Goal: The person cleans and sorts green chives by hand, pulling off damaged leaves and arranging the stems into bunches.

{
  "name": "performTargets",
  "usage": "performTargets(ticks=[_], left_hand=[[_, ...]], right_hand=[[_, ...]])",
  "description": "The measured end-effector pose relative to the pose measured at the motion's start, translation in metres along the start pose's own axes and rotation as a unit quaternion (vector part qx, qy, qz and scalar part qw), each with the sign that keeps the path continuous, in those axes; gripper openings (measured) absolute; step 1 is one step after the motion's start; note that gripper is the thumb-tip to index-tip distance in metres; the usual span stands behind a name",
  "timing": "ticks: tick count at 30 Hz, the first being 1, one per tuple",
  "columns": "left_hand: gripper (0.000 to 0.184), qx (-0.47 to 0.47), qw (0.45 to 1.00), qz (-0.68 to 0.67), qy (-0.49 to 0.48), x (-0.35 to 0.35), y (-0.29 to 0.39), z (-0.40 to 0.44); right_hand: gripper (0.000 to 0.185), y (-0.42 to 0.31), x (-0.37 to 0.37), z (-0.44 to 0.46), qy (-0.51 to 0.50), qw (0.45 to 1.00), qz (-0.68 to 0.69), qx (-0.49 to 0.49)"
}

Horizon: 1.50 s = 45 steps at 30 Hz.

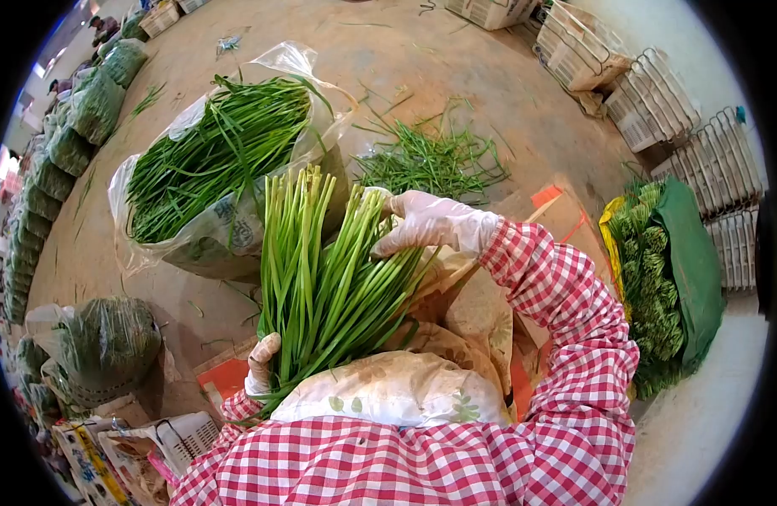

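A large bunch of garlic chives [321, 287] lies across my lap, its pale cut ends pointing away from me and split into two clumps. My left hand [262, 363], in a pale glove, is closed round the leafy lower end at the left. At the upper right, my right hand [439, 221], in a thin whitish glove, has its thumb and fingers curled on the stems of the right clump. Some of its fingertips are hidden behind the stems. Just beyond the bunch stands an open clear plastic bag [215, 240] packed with more chives [224, 152].
Loose green trimmings [435, 160] lie on the floor ahead. To my right are green bundles [646, 287] beside a green sheet [690, 270], with plastic crates [654, 97] along the wall. Filled bags [97, 110] line the left, and a wrapped bundle [110, 341] stands nearer.
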State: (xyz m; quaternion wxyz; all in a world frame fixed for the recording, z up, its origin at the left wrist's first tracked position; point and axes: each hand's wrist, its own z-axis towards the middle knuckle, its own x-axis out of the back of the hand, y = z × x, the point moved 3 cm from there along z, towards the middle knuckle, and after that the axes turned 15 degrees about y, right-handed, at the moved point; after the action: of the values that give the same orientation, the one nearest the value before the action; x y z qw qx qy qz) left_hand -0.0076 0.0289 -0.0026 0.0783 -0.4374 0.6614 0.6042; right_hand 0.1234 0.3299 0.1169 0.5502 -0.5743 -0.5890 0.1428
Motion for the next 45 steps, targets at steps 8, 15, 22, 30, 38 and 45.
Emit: performTargets(ticks=[8,15,22,30,38,45], left_hand=[[0.049,0.087,0.992,0.007,0.095,-0.033,0.018,-0.003],[0.045,0.038,0.997,0.007,0.062,-0.010,0.012,-0.005],[0.037,0.035,0.991,0.024,0.128,-0.018,0.016,-0.009],[0.049,0.006,0.991,0.096,0.094,-0.006,0.011,-0.007],[0.070,-0.058,0.996,0.055,0.028,-0.004,0.009,-0.013],[0.065,0.028,0.999,0.032,0.034,0.011,0.008,-0.010]], right_hand=[[0.062,-0.010,-0.013,0.009,0.094,0.987,-0.132,0.005],[0.046,-0.014,-0.031,0.012,0.193,0.958,-0.208,0.040],[0.019,-0.018,-0.028,0.020,0.313,0.898,-0.271,0.148],[0.030,-0.003,0.011,0.032,0.321,0.874,-0.166,0.325],[0.022,-0.002,0.101,0.041,0.460,0.805,-0.333,0.171],[0.077,0.025,0.073,0.044,0.184,0.975,-0.054,0.114]])
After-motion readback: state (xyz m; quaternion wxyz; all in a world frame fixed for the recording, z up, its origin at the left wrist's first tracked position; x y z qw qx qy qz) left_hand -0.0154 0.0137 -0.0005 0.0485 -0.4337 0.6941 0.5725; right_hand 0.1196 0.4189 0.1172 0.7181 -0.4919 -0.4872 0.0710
